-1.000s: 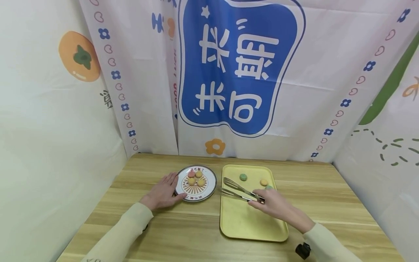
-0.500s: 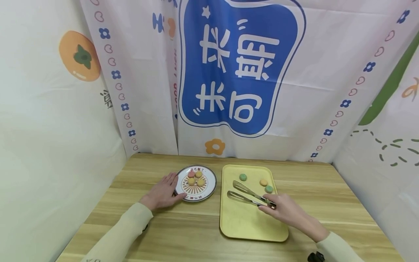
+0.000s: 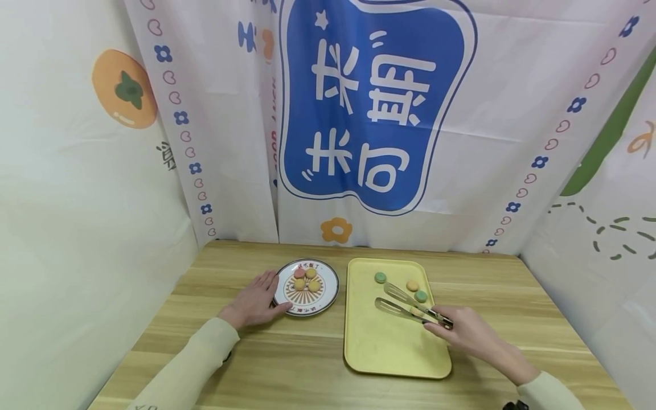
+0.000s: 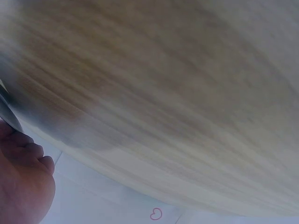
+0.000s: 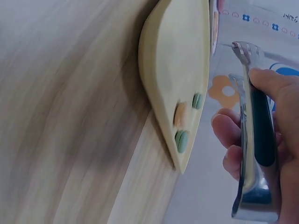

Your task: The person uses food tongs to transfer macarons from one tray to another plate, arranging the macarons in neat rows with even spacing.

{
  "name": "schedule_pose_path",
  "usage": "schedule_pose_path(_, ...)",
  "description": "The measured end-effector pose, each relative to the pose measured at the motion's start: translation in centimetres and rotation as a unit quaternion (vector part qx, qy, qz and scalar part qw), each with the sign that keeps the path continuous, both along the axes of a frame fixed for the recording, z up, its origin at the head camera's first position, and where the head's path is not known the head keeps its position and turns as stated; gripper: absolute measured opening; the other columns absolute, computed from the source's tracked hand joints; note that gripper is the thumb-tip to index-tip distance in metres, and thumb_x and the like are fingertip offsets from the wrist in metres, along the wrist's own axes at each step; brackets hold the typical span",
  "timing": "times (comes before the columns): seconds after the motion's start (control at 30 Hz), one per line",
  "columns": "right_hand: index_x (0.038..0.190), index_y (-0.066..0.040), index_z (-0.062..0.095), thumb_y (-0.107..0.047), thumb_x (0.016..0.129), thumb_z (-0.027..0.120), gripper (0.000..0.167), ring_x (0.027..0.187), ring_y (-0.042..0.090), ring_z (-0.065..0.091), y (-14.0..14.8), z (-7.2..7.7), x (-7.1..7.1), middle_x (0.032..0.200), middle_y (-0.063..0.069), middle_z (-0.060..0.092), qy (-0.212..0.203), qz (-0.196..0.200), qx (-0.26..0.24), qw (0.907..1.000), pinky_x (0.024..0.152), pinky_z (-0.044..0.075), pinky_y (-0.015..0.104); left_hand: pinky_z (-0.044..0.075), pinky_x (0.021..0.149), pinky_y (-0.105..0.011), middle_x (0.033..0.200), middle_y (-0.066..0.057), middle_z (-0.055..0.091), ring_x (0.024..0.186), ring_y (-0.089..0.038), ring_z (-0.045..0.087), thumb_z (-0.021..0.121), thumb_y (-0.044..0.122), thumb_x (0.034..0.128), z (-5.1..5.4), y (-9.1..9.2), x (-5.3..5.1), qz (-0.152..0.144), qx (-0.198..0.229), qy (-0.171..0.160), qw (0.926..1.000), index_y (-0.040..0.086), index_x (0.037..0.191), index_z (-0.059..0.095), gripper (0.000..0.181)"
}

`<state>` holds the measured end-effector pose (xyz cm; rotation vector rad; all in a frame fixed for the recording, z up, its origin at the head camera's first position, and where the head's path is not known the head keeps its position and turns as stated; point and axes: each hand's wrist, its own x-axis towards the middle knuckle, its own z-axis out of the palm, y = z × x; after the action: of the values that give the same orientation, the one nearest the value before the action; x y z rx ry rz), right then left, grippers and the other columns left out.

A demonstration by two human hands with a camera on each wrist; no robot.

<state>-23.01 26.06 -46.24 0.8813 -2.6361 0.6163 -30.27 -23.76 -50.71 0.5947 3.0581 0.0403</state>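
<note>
My right hand (image 3: 468, 333) grips metal tongs (image 3: 397, 309) over the yellow tray (image 3: 389, 347); the tong arms stand apart with nothing between their tips. In the right wrist view, thumb and fingers wrap the dark-handled tongs (image 5: 264, 126). The tray holds a green macaron (image 3: 380, 277) at the back, with an orange macaron (image 3: 412, 285) and another green macaron (image 3: 421, 296) on the right. My left hand (image 3: 253, 302) rests with extended fingers at the left rim of the white plate (image 3: 328, 293), which bears a pink macaron (image 3: 299, 273) and three yellowish macarons (image 3: 314, 285).
Plate and tray stand side by side on a wooden table (image 3: 287, 364). A printed cloth (image 3: 246, 171) hangs behind the table's back edge, and pale cloth walls stand at both sides.
My right hand and the tongs have moved right and slightly toward the front, uncovering the green macaron on the tray's right side. The left hand has stayed on the plate's rim.
</note>
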Motion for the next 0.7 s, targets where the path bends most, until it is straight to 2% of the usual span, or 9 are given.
schedule_pose_path(0.1, 0.09, -0.019, 0.067, -0.029, 0.087, 0.075, 0.014, 0.05, -0.01, 0.032, 0.6, -0.2, -0.1, 0.06, -0.022, 0.041, 0.002, -0.013, 0.003, 0.9999, 0.044, 0.031, 0.013, 0.021, 0.124, -0.048, 0.159, -0.026, 0.025, 0.15, -0.038, 0.023, 0.03, 0.077, 0.0918, -0.2, 0.0, 0.0, -0.002, 0.004, 0.004, 1.0, -0.007, 0.151, 0.027, 0.103)
schedule_pose_path(0.33, 0.107, -0.014, 0.072, -0.032, 0.087, 0.074, 0.027, 0.051, -0.009, 0.033, 1.6, -0.4, -0.1, 0.061, -0.021, 0.043, -0.009, -0.034, 0.011, 0.9993, 0.046, 0.032, 0.015, 0.022, 0.124, -0.048, 0.159, -0.026, 0.025, 0.15, -0.038, 0.023, 0.03, 0.076, 0.092, -0.2, -0.1, 0.0, -0.003, 0.011, 0.004, 0.9999, -0.007, 0.151, 0.027, 0.102)
schedule_pose_path(0.5, 0.106, -0.014, 0.072, -0.032, 0.087, 0.075, 0.026, 0.051, -0.009, 0.033, 2.4, -0.9, -0.2, 0.061, -0.021, 0.044, -0.008, -0.043, 0.015, 0.9989, 0.046, 0.032, 0.015, 0.022, 0.124, -0.048, 0.159, -0.026, 0.024, 0.15, -0.038, 0.022, 0.03, 0.076, 0.0921, -0.1, -0.1, 0.0, -0.003, 0.011, 0.002, 0.9999, -0.007, 0.151, 0.027, 0.102)
schedule_pose_path(0.7, 0.092, -0.02, 0.068, -0.032, 0.086, 0.075, 0.016, 0.049, -0.008, 0.032, 3.3, -2.1, -0.3, 0.059, -0.022, 0.041, -0.014, -0.06, 0.017, 0.998, 0.043, 0.031, 0.015, 0.022, 0.124, -0.049, 0.159, -0.025, 0.024, 0.15, -0.038, 0.022, 0.03, 0.076, 0.092, -0.1, -0.1, 0.0, -0.003, 0.01, 0.003, 0.9999, -0.007, 0.151, 0.028, 0.102)
